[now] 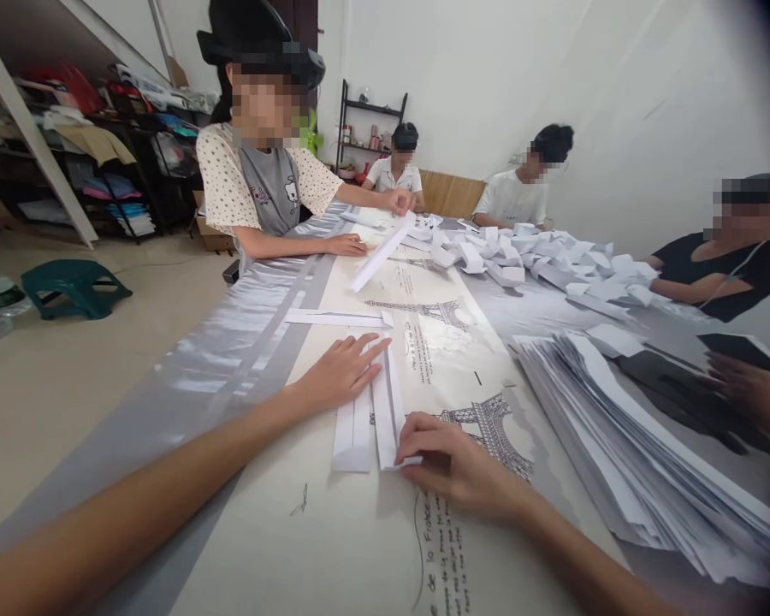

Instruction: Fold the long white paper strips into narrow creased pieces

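Note:
On the tablecloth printed with Eiffel towers (263, 530), two folded white paper strips lie side by side, pointing away from me. My left hand (341, 373) rests flat with fingers spread across the far parts of the left strip (352, 445) and the right strip (387, 411). At the near end of the right strip, my right hand (446, 458) pinches its corner between thumb and fingers. Another folded strip (334, 317) lies crosswise just beyond my left fingertips.
A tall stack of paper sheets (616, 436) lies at right, beside another person's hand (750, 385). Behind it spreads a heap of folded paper pieces (519, 252). Across the table, a co-worker's hand (401, 202) holds a long strip (382, 252). More people sit farther back.

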{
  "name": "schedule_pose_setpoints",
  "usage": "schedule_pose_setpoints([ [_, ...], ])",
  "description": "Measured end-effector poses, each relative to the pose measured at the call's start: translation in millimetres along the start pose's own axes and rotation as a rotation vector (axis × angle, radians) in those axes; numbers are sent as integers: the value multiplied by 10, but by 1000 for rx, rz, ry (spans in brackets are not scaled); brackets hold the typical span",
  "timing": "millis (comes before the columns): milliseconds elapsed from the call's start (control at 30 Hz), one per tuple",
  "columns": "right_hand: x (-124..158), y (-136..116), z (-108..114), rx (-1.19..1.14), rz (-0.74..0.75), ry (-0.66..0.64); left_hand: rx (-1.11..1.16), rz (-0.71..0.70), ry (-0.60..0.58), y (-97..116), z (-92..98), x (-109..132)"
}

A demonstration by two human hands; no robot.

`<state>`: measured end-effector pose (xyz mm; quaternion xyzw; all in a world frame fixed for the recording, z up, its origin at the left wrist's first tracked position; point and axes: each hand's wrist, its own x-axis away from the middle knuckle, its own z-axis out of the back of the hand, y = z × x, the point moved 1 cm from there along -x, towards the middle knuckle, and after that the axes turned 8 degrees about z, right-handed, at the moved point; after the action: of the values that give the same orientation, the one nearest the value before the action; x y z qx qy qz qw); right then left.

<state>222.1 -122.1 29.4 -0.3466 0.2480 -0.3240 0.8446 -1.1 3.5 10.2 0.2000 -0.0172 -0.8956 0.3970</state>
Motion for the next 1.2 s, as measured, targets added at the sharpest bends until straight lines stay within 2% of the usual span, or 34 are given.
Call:
schedule_pose_setpoints([
  [67,16,14,111,-41,25,60,72,48,33,14,27,-7],
  [167,31,80,262,-83,10,243,134,61,146,35,88,-20],
  [233,34,133,311,-102,-23,385,119,-34,177,62,118,-29],
  [333,34,182,315,-158,-64,514,48,-278,96,139,105,-35],
  [433,32,177,286,-300,-95,525,-5,-416,125,249,66,-36],
  [567,18,121,245,-400,-133,497,-69,-526,313,435,112,-11],
  [733,3,95,197,-493,-187,554,-142,-615,524,646,245,50],
  [867,4,102,186,-528,-188,533,-150,-672,631,701,263,66],
  [933,6,98,197,-436,-125,527,-121,-711,630,687,268,67],
  [1100,16,62,223,269,247,591,9,-643,541,638,318,53],
  [1200,11,39,218,470,405,606,78,-614,522,663,353,43],
])
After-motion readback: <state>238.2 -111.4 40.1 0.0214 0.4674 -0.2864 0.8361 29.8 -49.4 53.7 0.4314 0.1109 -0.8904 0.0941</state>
